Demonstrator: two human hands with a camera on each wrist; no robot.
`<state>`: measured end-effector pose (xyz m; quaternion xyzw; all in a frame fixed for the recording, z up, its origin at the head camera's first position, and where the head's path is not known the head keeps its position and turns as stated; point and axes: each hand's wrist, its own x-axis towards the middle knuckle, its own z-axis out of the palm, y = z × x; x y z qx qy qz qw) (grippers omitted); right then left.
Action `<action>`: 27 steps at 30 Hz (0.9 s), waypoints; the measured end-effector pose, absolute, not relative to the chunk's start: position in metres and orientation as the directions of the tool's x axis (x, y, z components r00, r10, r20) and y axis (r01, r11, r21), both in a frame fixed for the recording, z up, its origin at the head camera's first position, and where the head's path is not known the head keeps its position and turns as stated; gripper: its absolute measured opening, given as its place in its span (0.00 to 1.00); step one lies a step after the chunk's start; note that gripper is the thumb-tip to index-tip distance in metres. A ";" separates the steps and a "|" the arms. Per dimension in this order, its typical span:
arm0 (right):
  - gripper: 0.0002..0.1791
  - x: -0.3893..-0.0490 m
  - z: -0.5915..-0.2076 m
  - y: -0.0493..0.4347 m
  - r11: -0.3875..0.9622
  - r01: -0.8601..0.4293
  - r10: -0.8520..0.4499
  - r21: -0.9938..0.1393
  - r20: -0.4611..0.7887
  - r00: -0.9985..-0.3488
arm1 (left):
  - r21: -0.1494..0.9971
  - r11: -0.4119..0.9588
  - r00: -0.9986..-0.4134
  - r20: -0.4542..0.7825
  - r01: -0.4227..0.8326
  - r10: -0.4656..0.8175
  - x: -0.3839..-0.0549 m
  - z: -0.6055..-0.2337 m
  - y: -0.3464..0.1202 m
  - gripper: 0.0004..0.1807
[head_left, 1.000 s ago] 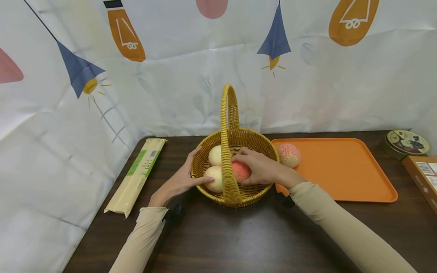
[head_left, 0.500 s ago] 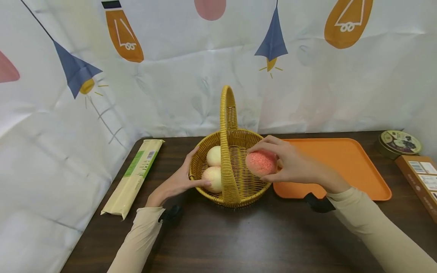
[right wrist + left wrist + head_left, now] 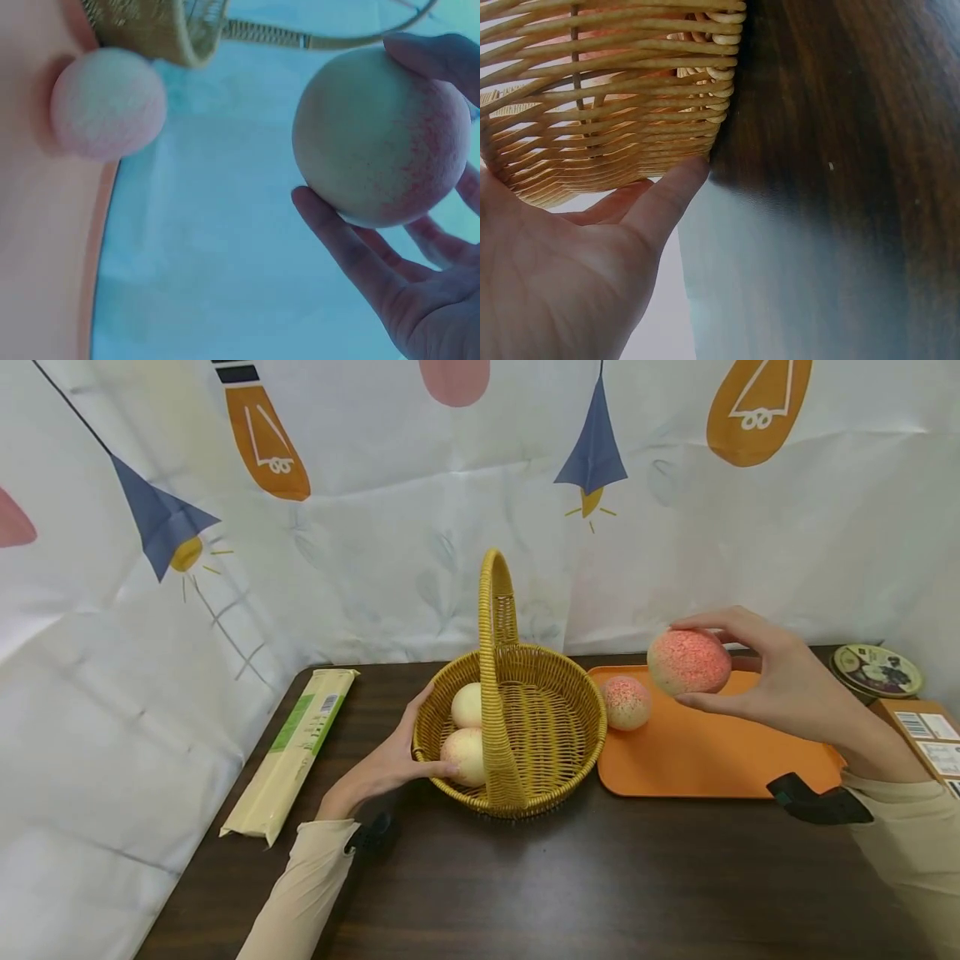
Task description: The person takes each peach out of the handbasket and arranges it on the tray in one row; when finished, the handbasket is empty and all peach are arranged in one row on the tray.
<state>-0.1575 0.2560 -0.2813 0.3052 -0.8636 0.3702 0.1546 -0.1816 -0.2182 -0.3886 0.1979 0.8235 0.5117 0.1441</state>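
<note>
A pink and cream toy peach is held by my right hand above the orange tray. In the right wrist view the thumb and fingertips are spread around this peach. My left hand holds the left side of the yellow wicker basket, its thumb along the near rim and its fingers on the far side. Inside the basket, left of the handle, lie two pale peaches: one in front and one behind. Another pink peach rests at the tray's left end.
A long cream and green packet lies at the table's left. Behind the right hand stand a round tin and a brown box. The basket's tall handle arches over its middle. A patterned cloth hangs at the back.
My right hand has lifted a pink peach out of the basket and carried it right over the tray. The left hand has stayed on the basket.
</note>
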 end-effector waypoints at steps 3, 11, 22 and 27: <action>0.48 -0.166 -0.291 0.267 0.548 -0.569 -0.342 -0.613 0.457 -0.821 | 0.900 0.399 -0.884 -0.035 0.175 0.466 -0.181 -0.389 -0.220 0.71; 0.40 -0.184 -0.332 0.285 0.681 -0.246 -0.229 -0.689 0.119 -0.966 | 0.902 0.396 -0.878 -0.040 0.174 0.477 -0.181 -0.390 -0.218 0.71; 0.38 -0.202 -0.361 0.284 0.748 -0.197 -0.290 -0.633 -0.044 -0.956 | 0.913 0.374 -0.875 -0.041 0.164 0.482 -0.181 -0.390 -0.215 0.71; 0.40 -0.208 -0.364 0.282 0.764 -0.190 -0.285 -0.617 -0.058 -0.957 | 0.911 0.380 -0.881 -0.045 0.158 0.472 -0.182 -0.389 -0.216 0.71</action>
